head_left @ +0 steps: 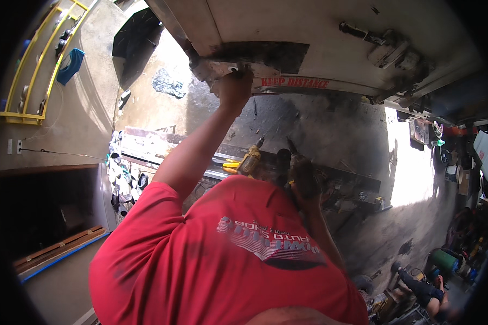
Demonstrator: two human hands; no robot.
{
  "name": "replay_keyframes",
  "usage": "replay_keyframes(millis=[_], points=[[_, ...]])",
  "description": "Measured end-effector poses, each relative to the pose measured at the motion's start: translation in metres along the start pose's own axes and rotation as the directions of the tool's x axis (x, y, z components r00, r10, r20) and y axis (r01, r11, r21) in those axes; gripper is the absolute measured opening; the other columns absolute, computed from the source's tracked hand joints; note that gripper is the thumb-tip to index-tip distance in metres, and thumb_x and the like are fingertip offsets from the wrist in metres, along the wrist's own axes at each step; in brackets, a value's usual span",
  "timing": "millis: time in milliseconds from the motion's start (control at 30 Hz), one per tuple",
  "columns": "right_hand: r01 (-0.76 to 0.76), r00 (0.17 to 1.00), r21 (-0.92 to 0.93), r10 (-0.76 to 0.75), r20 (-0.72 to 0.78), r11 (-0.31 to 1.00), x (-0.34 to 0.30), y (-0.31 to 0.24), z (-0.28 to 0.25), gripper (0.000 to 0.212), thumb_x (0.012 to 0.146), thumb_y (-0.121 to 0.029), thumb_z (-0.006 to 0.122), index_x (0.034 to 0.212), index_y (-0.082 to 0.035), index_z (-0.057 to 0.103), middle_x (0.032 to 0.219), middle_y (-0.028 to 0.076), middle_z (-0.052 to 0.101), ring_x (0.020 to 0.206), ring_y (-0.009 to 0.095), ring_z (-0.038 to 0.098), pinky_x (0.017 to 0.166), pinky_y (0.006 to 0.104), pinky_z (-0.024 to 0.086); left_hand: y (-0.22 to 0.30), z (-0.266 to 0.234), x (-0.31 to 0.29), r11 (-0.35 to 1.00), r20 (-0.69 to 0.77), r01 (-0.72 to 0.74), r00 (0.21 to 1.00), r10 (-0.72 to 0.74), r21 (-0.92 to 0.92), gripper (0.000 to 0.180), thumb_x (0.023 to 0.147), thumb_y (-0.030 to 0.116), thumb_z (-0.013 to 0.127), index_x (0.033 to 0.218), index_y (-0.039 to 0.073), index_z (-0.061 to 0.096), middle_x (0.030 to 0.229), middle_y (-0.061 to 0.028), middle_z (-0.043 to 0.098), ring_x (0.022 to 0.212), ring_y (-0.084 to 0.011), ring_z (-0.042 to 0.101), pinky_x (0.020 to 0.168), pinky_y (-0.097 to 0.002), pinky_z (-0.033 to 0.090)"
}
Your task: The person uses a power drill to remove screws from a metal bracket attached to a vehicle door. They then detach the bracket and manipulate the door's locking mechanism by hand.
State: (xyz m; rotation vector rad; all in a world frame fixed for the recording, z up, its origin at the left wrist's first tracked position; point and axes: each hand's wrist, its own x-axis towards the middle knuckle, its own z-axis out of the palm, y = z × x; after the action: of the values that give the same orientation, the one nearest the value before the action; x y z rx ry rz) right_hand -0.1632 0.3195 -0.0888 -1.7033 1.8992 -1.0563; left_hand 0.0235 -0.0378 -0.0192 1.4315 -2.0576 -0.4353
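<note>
My left arm reaches up to the lower corner of a white vehicle panel (331, 32) with red lettering along its edge. At a scuffed metal piece there, my left hand (235, 90) is closed; what its fingers grip, if anything, is hidden. Down in front of my red shirt, my right hand (310, 201) holds a dark cordless drill (303, 174), its nose toward the panel. The hand lies in shadow and is partly hidden by the drill. Between my arms, a second, yellow power tool (249, 161) rests on the low bench (358, 181).
White and dark items lie piled (124, 184) left of the bench. On the left wall hangs a yellow rack (24, 116). A dark latch-like fitting (393, 51) juts from the panel. Another person (425, 290) is low down at far right, near a green tank (443, 261).
</note>
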Motion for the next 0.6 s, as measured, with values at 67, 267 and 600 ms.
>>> replay_keyframes(millis=[67, 267, 600], points=[[-0.005, 1.0, 0.001, 0.005, 0.009, 1.0, 0.003, 0.003, 0.0, 0.054, 0.085, -0.025, 0.073, 0.134, -0.005, 0.062, 0.138, 0.02, 0.06, 0.132, 0.04, 0.053, 0.113, 0.0495, 0.038, -0.009, 0.002, 0.001, 0.953, -0.023, -0.164, 0.984, 0.175, 0.255, 0.034, 0.095, 0.029, 0.061, 0.091, -0.003, 0.071, 0.076, -0.0107, 0.069, 0.066, -0.0206, 0.069, 0.061, -0.0339, 0.056], [-0.096, 0.991, 0.1, 0.086, 0.103, 0.99, 0.002, 0.01, 0.001, 0.06, 0.084, -0.025, 0.075, 0.138, -0.006, 0.06, 0.143, 0.021, 0.056, 0.136, 0.04, 0.05, 0.114, 0.0487, 0.036, 0.039, -0.035, 0.0, 0.736, 0.403, 0.535, 0.833, -0.378, -0.414, 0.033, 0.092, 0.029, 0.064, 0.084, -0.003, 0.068, 0.069, -0.0099, 0.065, 0.061, -0.0177, 0.065, 0.058, -0.0336, 0.054], [-0.05, 0.998, 0.115, 0.044, 0.055, 0.992, 0.035, -0.009, 0.0, 0.064, 0.084, -0.025, 0.078, 0.14, -0.004, 0.055, 0.144, 0.02, 0.055, 0.135, 0.035, 0.05, 0.114, 0.045, 0.037, -0.01, -0.062, -0.035, 0.698, 0.617, 0.533, 0.77, -0.166, -0.478, 0.025, 0.099, 0.014, 0.064, 0.115, -0.005, 0.068, 0.111, -0.0147, 0.072, 0.093, -0.0217, 0.073, 0.084, -0.0333, 0.059]])
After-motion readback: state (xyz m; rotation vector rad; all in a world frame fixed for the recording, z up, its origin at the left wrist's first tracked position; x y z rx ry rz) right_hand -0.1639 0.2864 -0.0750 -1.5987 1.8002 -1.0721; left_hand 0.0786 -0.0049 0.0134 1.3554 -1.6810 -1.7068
